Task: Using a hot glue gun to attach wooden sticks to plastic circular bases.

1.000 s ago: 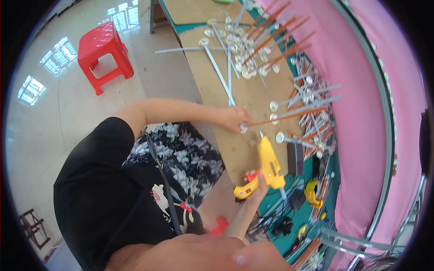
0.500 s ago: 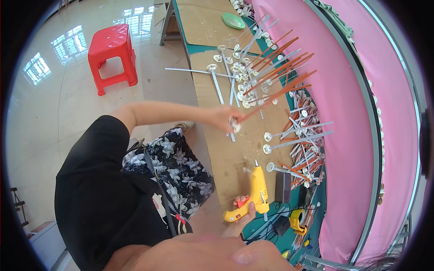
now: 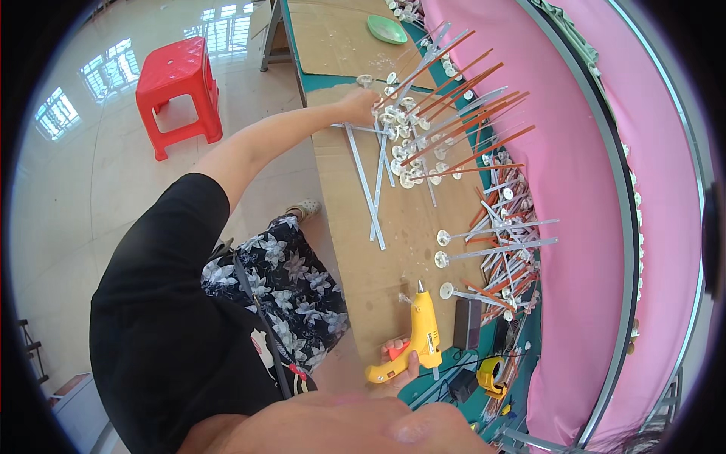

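My left hand [image 3: 361,107] is stretched to the far part of the table, its fingers closed at the base of a brown stick [image 3: 431,66] with a white round disc. It is beside a cluster of white discs [image 3: 406,178] fixed to brown and grey sticks, which partly hides the fingertips. Low in the picture, my right hand [image 3: 404,371] is wrapped round the handle of a yellow glue gun [image 3: 425,333]. A finger lies at its red trigger, and the nozzle points away over the cardboard [image 3: 378,280].
A heap of brown and grey sticks [image 3: 505,261] lies along the pink cloth [image 3: 575,227]. Near the gun are a dark box [image 3: 467,324], cables and a yellow tape dispenser [image 3: 491,376]. A green dish [image 3: 386,29] sits far off; a red stool [image 3: 178,91] stands on the floor.
My left hand has moved away from the middle of the cardboard to the far cluster, carrying the brown stick with its disc. The glue gun stays in my right hand, almost unmoved.
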A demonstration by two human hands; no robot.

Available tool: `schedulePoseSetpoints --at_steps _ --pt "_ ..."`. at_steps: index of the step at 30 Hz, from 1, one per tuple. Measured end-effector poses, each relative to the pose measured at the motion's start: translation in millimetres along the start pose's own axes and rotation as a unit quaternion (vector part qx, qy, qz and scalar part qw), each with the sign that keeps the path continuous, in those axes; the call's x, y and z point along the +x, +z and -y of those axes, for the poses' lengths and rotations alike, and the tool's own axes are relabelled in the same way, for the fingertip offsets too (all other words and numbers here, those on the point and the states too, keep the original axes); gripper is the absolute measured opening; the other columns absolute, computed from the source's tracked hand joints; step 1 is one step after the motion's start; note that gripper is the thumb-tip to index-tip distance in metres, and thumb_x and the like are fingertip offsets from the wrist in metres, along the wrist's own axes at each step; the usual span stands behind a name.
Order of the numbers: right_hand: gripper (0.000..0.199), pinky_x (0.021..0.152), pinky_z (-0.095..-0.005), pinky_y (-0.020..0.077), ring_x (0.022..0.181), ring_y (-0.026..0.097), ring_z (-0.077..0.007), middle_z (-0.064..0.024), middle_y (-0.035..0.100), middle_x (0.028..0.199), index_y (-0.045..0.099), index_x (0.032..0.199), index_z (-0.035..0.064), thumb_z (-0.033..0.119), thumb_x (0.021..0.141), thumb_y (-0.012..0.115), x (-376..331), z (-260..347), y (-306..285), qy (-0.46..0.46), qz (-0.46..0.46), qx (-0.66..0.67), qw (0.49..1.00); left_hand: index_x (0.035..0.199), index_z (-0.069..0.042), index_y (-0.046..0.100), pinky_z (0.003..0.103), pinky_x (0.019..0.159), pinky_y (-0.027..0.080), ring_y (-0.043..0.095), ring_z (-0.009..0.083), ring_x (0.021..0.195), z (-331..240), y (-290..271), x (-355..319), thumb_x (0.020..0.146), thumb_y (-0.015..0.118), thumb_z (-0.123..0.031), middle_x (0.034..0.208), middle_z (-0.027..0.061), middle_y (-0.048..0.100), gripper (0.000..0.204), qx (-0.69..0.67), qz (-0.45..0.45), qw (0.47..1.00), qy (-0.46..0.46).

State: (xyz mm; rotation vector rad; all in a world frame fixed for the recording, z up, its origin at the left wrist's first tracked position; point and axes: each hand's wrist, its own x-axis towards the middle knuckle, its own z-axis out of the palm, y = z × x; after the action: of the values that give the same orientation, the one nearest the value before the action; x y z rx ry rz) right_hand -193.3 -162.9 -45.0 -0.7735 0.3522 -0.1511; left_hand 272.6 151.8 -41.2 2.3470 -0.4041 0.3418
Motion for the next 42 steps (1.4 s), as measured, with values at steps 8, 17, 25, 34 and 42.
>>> schedulePoseSetpoints --at_steps 8,17,25,34,42 --pt "0.034 0.070 -0.0366 0.0458 0.078 0.050 -0.0243 -0.0112 0.052 0.085 0.050 0.100 0.0011 0.024 0.076 0.058 0 -1 0 0.005 -0.003 0.000 1.000 0.082 -0.004 0.062 0.041 0.069 0.048 0.061 0.0322 0.081 15 17 10 0.057 0.070 -0.021 0.084 0.0164 0.063 0.031 0.054 0.081 0.992 -0.082" --pt "0.034 0.070 -0.0372 0.0456 0.078 0.051 -0.0249 -0.0115 0.052 0.086 0.049 0.101 0.0008 0.024 0.077 0.057 2 -2 -7 -0.006 0.023 0.001 1.000 0.082 -0.006 0.062 0.041 0.070 0.048 0.061 0.0312 0.082 1 6 2 0.059 0.071 -0.023 0.084 0.0142 0.063 0.031 0.102 0.075 0.989 -0.080" --pt "0.034 0.069 -0.0383 0.0461 0.077 0.052 -0.0267 -0.0128 0.052 0.084 0.050 0.100 -0.0001 0.024 0.077 0.058 2 -1 -6 -0.014 0.018 0.010 1.000 0.093 -0.004 0.063 0.040 0.078 0.046 0.059 0.0313 0.089 -9 -21 -23 0.065 0.069 -0.026 0.090 0.0144 0.063 0.036 0.065 0.030 0.997 -0.002" --pt "0.033 0.069 -0.0351 0.0491 0.079 0.054 -0.0258 -0.0114 0.054 0.084 0.051 0.097 -0.0007 0.026 0.079 0.057 1 -1 2 -0.042 -0.012 -0.039 0.998 0.094 -0.005 0.065 0.026 0.058 0.047 0.060 0.0129 0.066 -116 -30 -107 0.076 0.062 -0.010 0.080 0.0081 0.066 0.019 -0.164 0.103 0.964 0.184" --pt "0.033 0.066 -0.0347 0.0517 0.077 0.055 -0.0270 -0.0124 0.054 0.082 0.051 0.096 -0.0017 0.024 0.077 0.059 3 -2 9 -0.049 0.007 -0.019 0.999 0.102 -0.006 0.061 0.034 0.066 0.049 0.063 0.0238 0.072 -237 55 -95 0.072 0.067 -0.026 0.081 0.0113 0.065 0.036 -0.210 0.200 0.928 0.234"
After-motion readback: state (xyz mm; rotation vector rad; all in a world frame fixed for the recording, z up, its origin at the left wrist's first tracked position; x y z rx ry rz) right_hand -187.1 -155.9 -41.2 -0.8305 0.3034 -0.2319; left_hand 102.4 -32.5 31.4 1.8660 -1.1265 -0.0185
